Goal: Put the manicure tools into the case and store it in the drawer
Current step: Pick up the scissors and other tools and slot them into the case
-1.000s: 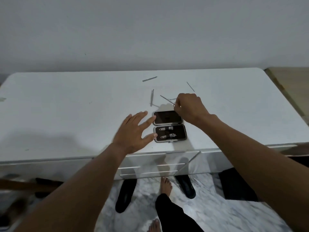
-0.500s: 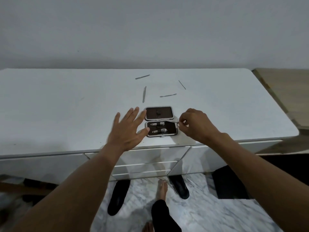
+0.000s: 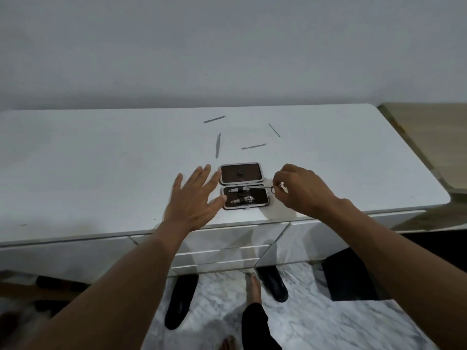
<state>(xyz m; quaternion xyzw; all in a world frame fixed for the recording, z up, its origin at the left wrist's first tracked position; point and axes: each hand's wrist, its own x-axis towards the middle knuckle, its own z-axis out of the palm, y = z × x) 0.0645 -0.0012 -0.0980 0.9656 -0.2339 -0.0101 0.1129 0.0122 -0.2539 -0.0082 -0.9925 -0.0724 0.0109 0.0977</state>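
A small dark manicure case [image 3: 252, 173] lies open near the front edge of the white cabinet top [image 3: 101, 168]. Two clippers sit in its near half [image 3: 260, 202]. My right hand [image 3: 300, 190] pinches a thin metal tool [image 3: 262, 188] by its ringed end, its tip lying over the case's near half. My left hand [image 3: 194, 198] hovers with fingers spread against the case's left side. Several loose thin tools lie behind the case: one upright [image 3: 217, 145], one at the far middle [image 3: 214, 119], one slanted right [image 3: 274, 129], one just behind the case [image 3: 254, 146].
Drawer fronts [image 3: 222, 238] run below the cabinet top's front edge, shut. A wooden surface [image 3: 434, 137] adjoins at the right. Below, on the marble floor, are black slippers [image 3: 180, 299] and my bare feet [image 3: 252, 286].
My right hand picked up a thin tool from behind the case and carried it down to the case's right side. My left hand stayed spread at the case's left.
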